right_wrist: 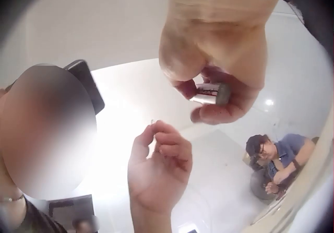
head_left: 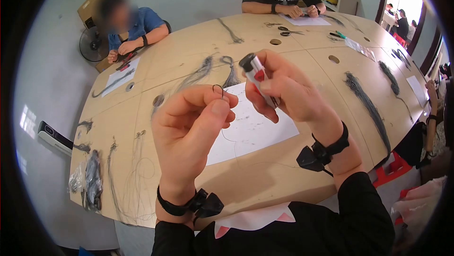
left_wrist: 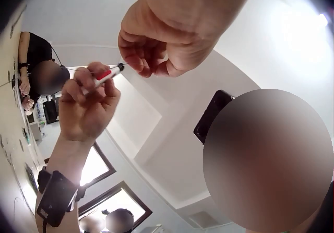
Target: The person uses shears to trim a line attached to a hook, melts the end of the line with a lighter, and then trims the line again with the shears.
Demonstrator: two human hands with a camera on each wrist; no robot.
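My left hand [head_left: 183,133] pinches a thin dark strand between thumb and forefinger, and a small dark loop [head_left: 217,88] of it stands above the fingertips. A fine thread [head_left: 229,138] hangs below that hand over a white sheet of paper [head_left: 279,130]. To its right, my right hand [head_left: 295,88] grips a white and red lighter [head_left: 259,77], its dark end pointing up and left towards the loop. In the left wrist view the lighter's dark end [left_wrist: 121,66] is close beside the left fingertips. No flame shows.
Grey strand bundles [head_left: 366,107] lie about the wooden table [head_left: 255,180], with more [head_left: 230,71] beyond the paper. Black-handled scissors [head_left: 289,31] and a green-handled tool [head_left: 337,35] lie farther back. A plastic bag [head_left: 77,178] is at the left edge. Two people sit across the table.
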